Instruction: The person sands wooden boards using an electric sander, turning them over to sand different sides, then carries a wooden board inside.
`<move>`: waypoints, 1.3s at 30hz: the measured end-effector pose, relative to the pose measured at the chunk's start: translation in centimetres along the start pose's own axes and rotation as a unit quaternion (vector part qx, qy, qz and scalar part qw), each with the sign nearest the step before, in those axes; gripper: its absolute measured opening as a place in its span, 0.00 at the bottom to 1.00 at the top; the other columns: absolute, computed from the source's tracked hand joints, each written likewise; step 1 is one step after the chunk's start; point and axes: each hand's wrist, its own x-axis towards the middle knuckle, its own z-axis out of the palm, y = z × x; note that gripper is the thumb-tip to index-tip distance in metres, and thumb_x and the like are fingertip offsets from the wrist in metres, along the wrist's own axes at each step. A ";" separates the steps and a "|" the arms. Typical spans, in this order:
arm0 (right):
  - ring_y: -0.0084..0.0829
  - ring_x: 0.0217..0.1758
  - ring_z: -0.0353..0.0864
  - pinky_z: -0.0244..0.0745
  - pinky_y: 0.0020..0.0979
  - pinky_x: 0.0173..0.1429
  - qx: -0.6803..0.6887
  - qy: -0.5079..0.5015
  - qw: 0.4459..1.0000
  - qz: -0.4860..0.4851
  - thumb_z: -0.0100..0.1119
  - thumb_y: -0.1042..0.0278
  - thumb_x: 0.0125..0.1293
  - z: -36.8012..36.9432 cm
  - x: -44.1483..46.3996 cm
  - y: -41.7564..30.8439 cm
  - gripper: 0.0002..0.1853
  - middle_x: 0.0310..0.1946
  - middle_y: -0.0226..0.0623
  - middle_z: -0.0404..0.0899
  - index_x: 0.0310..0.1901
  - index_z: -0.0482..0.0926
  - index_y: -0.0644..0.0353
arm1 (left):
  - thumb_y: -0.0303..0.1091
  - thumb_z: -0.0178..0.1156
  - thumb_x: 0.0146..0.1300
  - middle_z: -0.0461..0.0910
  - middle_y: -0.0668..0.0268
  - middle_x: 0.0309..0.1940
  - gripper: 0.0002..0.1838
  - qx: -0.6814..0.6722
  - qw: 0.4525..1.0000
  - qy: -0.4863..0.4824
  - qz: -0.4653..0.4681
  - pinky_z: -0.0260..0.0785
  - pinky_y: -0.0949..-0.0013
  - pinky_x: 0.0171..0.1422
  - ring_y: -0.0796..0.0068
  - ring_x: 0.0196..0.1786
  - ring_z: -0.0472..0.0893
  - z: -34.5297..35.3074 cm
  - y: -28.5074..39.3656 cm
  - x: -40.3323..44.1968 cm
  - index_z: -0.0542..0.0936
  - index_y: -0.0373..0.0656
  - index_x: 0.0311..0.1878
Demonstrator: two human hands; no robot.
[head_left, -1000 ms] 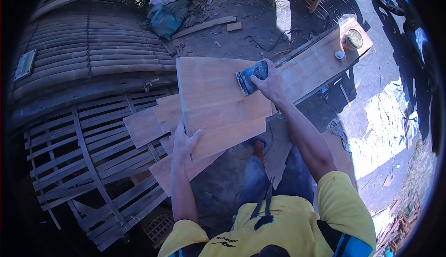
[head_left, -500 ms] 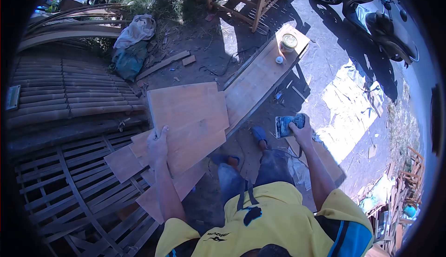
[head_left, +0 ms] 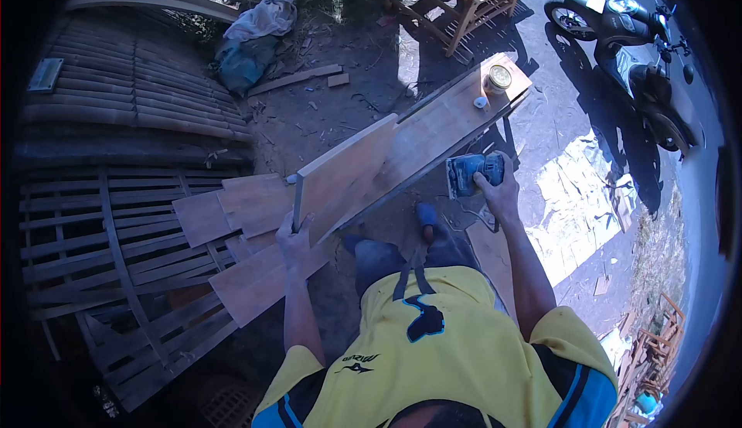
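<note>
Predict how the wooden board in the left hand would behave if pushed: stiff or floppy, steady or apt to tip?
The board is probably stiff, since its edges look straight. It would likely tip if pushed free of the left hand, because it is held tilted.

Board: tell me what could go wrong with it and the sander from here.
The tilted board, gripped by only the left hand, could slip.
If it swings along the plank, it might knock the jar.
The sander, in just the right hand, might drop.
</note>
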 end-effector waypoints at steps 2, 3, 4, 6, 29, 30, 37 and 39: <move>0.38 0.53 0.90 0.84 0.41 0.61 0.007 -0.009 1.000 -0.020 0.79 0.64 0.63 1.1 0.8 -1.6 0.38 0.51 0.46 0.88 0.73 0.72 0.54 | 0.36 0.76 0.71 0.83 0.70 0.35 0.17 -0.017 1.000 0.000 -0.014 0.71 0.70 0.45 0.82 0.38 0.76 -0.4 -0.3 -0.4 0.86 0.35 0.54; 0.42 0.54 0.91 0.84 0.42 0.61 0.016 -0.008 0.999 -0.042 0.80 0.63 0.62 1.8 1.5 -2.6 0.39 0.52 0.48 0.88 0.73 0.71 0.55 | 0.36 0.76 0.70 0.85 0.69 0.36 0.17 -0.037 0.999 -0.003 -0.019 0.73 0.69 0.46 0.81 0.39 0.78 -0.6 -0.3 -0.2 0.86 0.35 0.55; 0.41 0.54 0.91 0.84 0.42 0.61 0.020 -0.018 0.999 -0.036 0.80 0.63 0.62 2.3 1.9 -3.7 0.40 0.51 0.47 0.89 0.74 0.70 0.55 | 0.36 0.76 0.70 0.85 0.69 0.36 0.17 -0.037 0.999 0.010 -0.023 0.73 0.69 0.46 0.81 0.39 0.78 -1.2 -0.5 -0.1 0.86 0.35 0.55; 0.40 0.54 0.91 0.84 0.41 0.61 0.021 -0.050 0.997 -0.056 0.80 0.63 0.63 3.3 2.2 -6.8 0.40 0.51 0.47 0.89 0.74 0.70 0.55 | 0.36 0.76 0.69 0.91 0.57 0.45 0.24 0.024 0.999 -0.045 -0.014 0.80 0.60 0.55 0.68 0.46 0.88 -2.6 -1.1 0.0 0.84 0.35 0.63; 0.63 0.55 0.87 0.83 0.53 0.62 -0.011 -0.392 0.891 -0.229 0.77 0.48 0.59 17.8 0.2 -25.5 0.46 0.52 0.62 0.83 0.76 0.68 0.54 | 0.26 0.74 0.68 0.92 0.69 0.45 0.11 -0.090 0.995 -0.021 0.024 0.78 0.70 0.56 0.81 0.50 0.86 -1.3 1.9 1.3 0.89 0.39 0.53; 0.62 0.56 0.87 0.82 0.52 0.64 -0.055 -0.424 0.882 -0.199 0.77 0.49 0.59 17.8 0.8 -25.0 0.45 0.54 0.60 0.84 0.76 0.69 0.56 | 0.26 0.74 0.68 0.92 0.69 0.45 0.11 -0.086 0.996 -0.025 0.018 0.78 0.70 0.56 0.81 0.50 0.86 -1.8 2.0 0.9 0.89 0.39 0.53; 0.62 0.58 0.87 0.80 0.53 0.66 -0.097 -0.331 0.929 -0.138 0.74 0.44 0.57 20.3 9.6 -13.2 0.48 0.52 0.62 0.86 0.77 0.68 0.56 | 0.33 0.79 0.67 0.91 0.68 0.41 0.14 -0.051 0.998 0.022 -0.025 0.77 0.73 0.49 0.85 0.43 0.83 -3.5 -0.6 -0.3 0.88 0.37 0.50; 0.62 0.58 0.87 0.81 0.53 0.66 -0.108 -0.328 0.933 -0.106 0.74 0.44 0.57 20.4 12.8 -10.9 0.49 0.52 0.62 0.86 0.77 0.68 0.57 | 0.33 0.80 0.66 0.91 0.68 0.39 0.14 -0.060 0.997 0.043 -0.032 0.78 0.73 0.49 0.84 0.42 0.84 -3.4 -1.0 0.1 0.88 0.37 0.49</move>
